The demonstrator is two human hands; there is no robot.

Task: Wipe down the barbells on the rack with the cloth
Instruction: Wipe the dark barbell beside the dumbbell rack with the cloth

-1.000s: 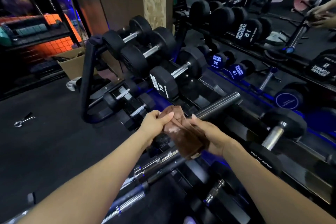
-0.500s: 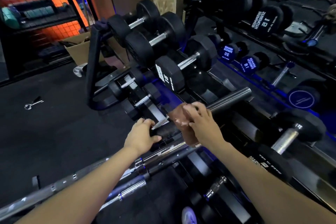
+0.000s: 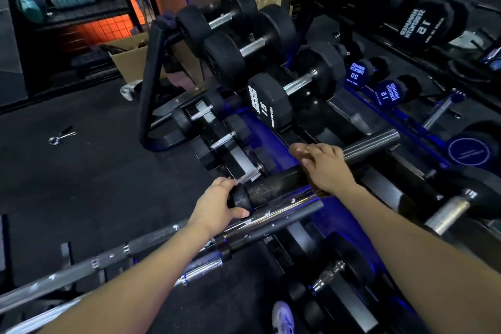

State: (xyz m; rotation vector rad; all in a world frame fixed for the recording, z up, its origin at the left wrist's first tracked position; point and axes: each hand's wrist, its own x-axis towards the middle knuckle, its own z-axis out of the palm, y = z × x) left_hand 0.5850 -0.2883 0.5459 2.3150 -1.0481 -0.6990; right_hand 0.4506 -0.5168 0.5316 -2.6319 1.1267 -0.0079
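Observation:
A dark barbell sleeve (image 3: 271, 188) with a bare steel end (image 3: 371, 144) lies across the rack. My left hand (image 3: 217, 206) grips the black collar (image 3: 240, 199) at the sleeve's near end. My right hand (image 3: 322, 168) is wrapped over the sleeve further along. The brown cloth (image 3: 321, 194) is almost wholly hidden beneath it; only a dark sliver shows at the heel of the palm. A chrome barbell sleeve (image 3: 273, 214) lies just in front, and its shaft (image 3: 108, 260) runs off to the lower left.
Black dumbbells (image 3: 271, 100) fill the rack's upper tiers, with more in the mirror (image 3: 423, 24) to the right. A large dumbbell handle (image 3: 447, 211) sits right of my forearm. A cardboard box (image 3: 127, 59) and a metal clip (image 3: 61, 137) lie on the dark floor.
My right hand slid with the cloth up the sleeve toward the steel end, now covering the cloth. My left hand left the cloth and took the collar.

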